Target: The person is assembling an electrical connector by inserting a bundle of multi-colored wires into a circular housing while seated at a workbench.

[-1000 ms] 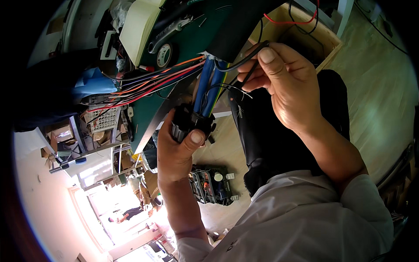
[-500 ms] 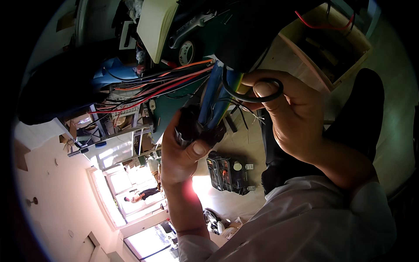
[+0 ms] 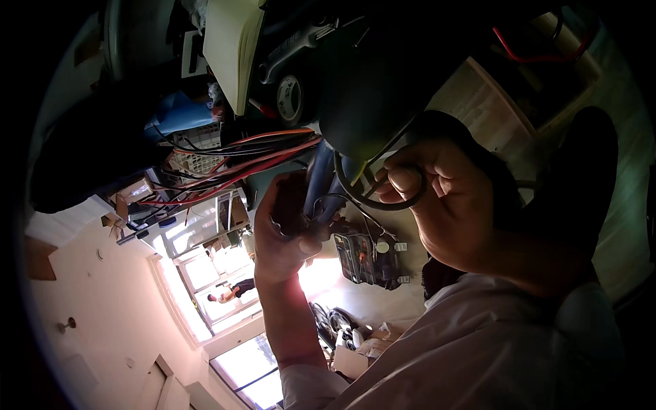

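Blue tube-like cylinders stand side by side in front of me, their upper ends hidden behind a large dark shape. My left hand is closed around a dark piece at their lower end; I cannot make out its kind. Between the thumb and fingers of my right hand is a thick black cable, bent in a loop beside the cylinders. Thin dark wires hang below the loop. A bundle of red, orange and black wires runs left from the cylinders' upper part.
A roll of tape, a grey wrench-like tool and a pale notebook lie beyond the wires. A dark tool case is on the floor. A wooden box stands at upper right. Far off, a person is near the windows.
My right hand has come slightly lower and left with the cable, whose loop now hangs lower. The view has shifted a little, and the upper part looks darker.
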Motion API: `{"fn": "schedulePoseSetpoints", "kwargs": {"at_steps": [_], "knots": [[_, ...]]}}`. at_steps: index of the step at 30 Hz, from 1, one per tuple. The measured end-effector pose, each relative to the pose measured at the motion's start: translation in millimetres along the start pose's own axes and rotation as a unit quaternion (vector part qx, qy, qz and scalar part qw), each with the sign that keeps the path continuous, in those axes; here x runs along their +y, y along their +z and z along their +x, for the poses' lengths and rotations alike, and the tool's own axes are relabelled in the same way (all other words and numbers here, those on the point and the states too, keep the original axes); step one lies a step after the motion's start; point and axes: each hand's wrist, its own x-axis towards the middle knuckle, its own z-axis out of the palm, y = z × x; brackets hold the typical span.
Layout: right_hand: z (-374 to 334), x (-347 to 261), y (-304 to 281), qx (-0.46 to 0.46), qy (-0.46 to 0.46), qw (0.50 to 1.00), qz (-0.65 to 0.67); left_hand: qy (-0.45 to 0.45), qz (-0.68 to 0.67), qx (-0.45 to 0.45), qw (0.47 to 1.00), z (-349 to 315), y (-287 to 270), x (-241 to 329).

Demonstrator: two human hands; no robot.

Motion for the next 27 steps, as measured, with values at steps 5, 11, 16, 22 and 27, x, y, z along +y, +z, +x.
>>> {"fn": "schedulePoseSetpoints", "kwargs": {"at_steps": [5, 11, 16, 22, 27], "knots": [[2.6, -4.1, 2.5, 0.022, 0.000, 0.999, -0.049, 0.053, 0.022, 0.007, 0.998, -0.3, 0.8, -10.1], [-1.5, -2.5, -9.0, 0.032, -0.027, 0.999, -0.015, 0.062, -0.008, -0.002, 0.998, -4.9, 13.2, -24.0], [-4.0, -7.6, -11.6, 0.047, -0.043, 0.998, -0.027, 0.072, 0.019, 0.000, 0.997, -10.6, 20.9, -26.7], [-12.6, -5.3, -9.8, 0.081, -0.046, 0.995, -0.024, 0.097, 0.028, -0.004, 0.995, -9.6, 23.3, -33.1], [-13.2, -6.5, -14.3, 0.061, -0.061, 0.996, -0.025, 0.117, 0.093, 0.009, 0.989, -12.1, 29.0, -27.2]]}}
